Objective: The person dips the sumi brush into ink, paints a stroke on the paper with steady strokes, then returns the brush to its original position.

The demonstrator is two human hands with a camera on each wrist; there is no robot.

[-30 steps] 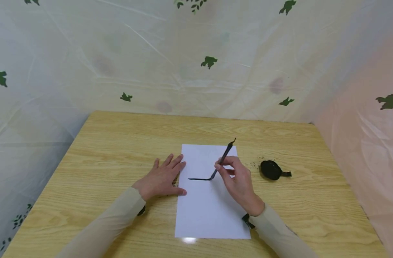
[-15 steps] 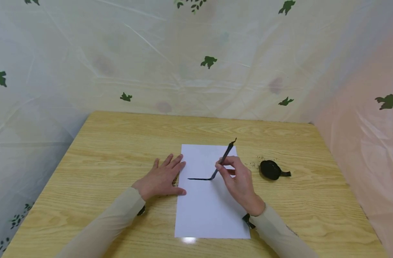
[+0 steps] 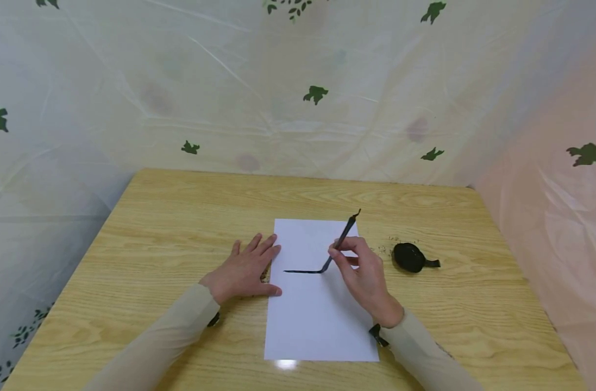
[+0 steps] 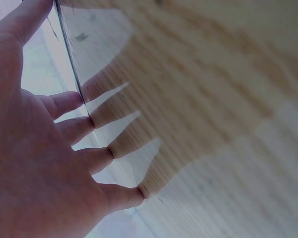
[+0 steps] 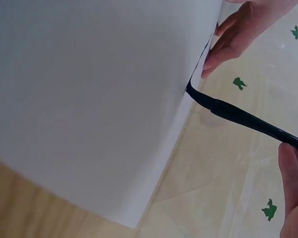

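Note:
A dark paintbrush (image 3: 344, 232) is pinched between the thumb and fingers of my right hand (image 3: 363, 277), its shaft leaning up and to the right. In the right wrist view the bent bristles of the brush (image 5: 201, 99) touch the white paper (image 3: 317, 320). A thin black line (image 3: 301, 271) runs leftward from the brush tip across the sheet. My left hand (image 3: 246, 270) lies with spread fingers at the paper's left edge, thumb and some fingertips on it. In the left wrist view, fingertips (image 4: 118, 197) press the wooden surface.
Right of the paper stands a small black dish (image 3: 409, 257) with a short handle, with dark specks (image 3: 382, 250) beside it. The wooden table (image 3: 180, 217) meets a pale hanging sheet (image 3: 249, 70) with green bird shapes at the back and sides.
The brush and right hand have crept slightly right, and the black line has grown a little longer. The left hand stays in place on the paper's edge.

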